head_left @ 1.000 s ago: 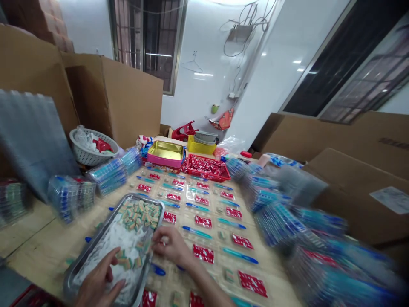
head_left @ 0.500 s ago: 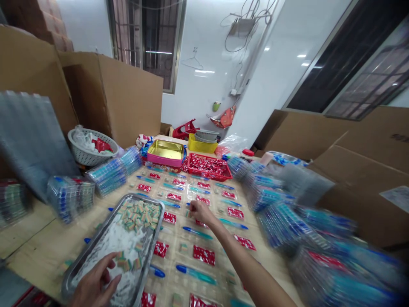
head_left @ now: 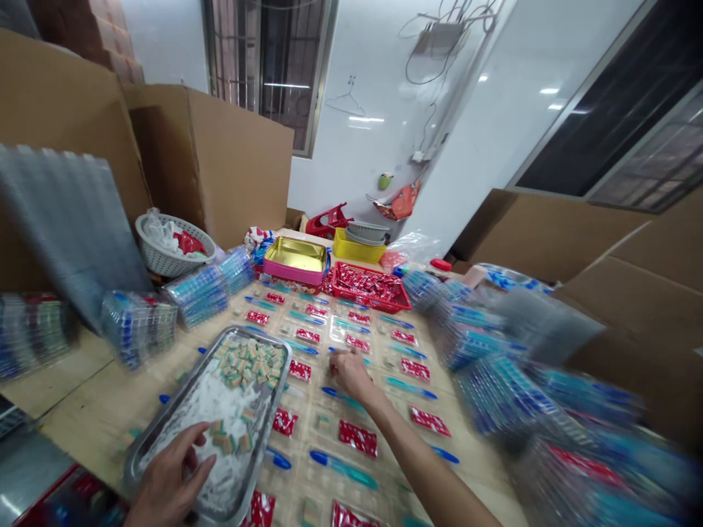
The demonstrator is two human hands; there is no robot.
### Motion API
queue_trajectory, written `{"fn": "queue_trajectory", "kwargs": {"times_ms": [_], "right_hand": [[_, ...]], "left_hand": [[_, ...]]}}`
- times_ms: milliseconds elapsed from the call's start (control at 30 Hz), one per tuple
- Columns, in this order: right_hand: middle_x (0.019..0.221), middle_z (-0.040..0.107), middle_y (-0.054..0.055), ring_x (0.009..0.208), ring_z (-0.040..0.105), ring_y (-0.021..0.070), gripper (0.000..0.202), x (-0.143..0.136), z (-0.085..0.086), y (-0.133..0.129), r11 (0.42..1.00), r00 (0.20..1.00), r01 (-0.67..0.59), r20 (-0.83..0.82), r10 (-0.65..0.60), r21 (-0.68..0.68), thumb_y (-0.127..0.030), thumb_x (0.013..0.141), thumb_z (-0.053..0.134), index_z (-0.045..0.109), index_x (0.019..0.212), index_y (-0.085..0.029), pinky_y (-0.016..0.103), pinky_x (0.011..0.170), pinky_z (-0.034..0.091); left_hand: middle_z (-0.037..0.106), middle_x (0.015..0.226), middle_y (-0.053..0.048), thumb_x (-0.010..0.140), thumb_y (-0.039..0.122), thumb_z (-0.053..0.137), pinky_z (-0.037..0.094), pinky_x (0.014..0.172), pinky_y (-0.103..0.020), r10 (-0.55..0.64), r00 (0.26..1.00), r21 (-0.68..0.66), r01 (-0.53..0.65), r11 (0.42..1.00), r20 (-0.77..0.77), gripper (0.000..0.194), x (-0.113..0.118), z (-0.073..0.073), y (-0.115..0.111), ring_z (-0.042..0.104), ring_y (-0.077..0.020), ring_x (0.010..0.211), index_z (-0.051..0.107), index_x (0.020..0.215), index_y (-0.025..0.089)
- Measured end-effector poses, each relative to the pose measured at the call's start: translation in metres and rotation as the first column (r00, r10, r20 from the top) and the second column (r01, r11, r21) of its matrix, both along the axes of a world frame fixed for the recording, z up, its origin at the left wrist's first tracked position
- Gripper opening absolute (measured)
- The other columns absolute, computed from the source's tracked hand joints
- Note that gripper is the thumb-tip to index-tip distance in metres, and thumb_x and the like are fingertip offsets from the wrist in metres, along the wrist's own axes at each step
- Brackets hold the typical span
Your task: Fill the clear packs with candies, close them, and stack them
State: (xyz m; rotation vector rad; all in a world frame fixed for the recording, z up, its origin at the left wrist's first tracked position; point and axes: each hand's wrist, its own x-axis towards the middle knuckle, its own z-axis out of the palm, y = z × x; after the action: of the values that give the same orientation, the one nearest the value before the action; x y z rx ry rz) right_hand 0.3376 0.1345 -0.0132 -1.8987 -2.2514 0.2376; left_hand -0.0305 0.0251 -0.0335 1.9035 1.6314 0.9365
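My left hand hangs over the near end of a metal tray, its thumb and forefinger apart. Just right of its fingertips are a few small striped cubes in white powder. More such cubes are heaped at the tray's far end. My right hand reaches over rows of clear plastic packs on the table, fingers pinched together and pointing down. Whatever is between those fingertips is hidden. Around it the packs hold blue-and-teal pen-shaped sticks, red printed sachets and single cubes.
At the back stand a red basket of sachets, a pink tin with a gold inside and a yellow basket. Stacks of filled packs line the right side, with others at left. Large cardboard boxes rise behind.
The camera view has shifted, so the scene sits a little further right. My right hand stays over nearly the same packs, its fingers lower. My left hand remains by the loose cubes.
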Motion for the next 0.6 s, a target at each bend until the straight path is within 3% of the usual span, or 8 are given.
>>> {"fn": "queue_trajectory", "kwargs": {"times_ms": [300, 600], "right_hand": [[0.079, 0.072, 0.006, 0.077, 0.062, 0.0187, 0.021, 0.006, 0.007, -0.006, 1.0, 1.0, 0.015, -0.006, -0.015, 0.018, -0.015, 0.075, 0.051, 0.071, 0.074, -0.018, 0.028, 0.077, 0.033], [0.078, 0.073, 0.009, 0.075, 0.065, 0.0227, 0.022, -0.001, 0.0, -0.002, 0.999, 0.999, 0.008, 0.039, -0.007, -0.031, -0.013, 0.074, 0.05, 0.072, 0.071, -0.018, 0.029, 0.066, 0.035]], "left_hand": [[0.066, 0.073, 0.001, 0.072, 0.042, 0.057, 0.047, 0.047, -0.024, 0.041, 0.999, 0.025, -0.04, 0.999, -0.013, 0.034, 0.002, 0.004, -0.003, 0.053, -0.0116, 0.046, 0.062, 0.099, 0.021], [0.065, 0.084, -0.005, 0.073, 0.024, 0.049, 0.048, 0.065, -0.032, 0.033, 0.993, -0.096, -0.044, 0.994, -0.113, 0.027, 0.009, 0.04, -0.005, 0.058, -0.0162, 0.064, 0.06, 0.096, 0.016]]}}
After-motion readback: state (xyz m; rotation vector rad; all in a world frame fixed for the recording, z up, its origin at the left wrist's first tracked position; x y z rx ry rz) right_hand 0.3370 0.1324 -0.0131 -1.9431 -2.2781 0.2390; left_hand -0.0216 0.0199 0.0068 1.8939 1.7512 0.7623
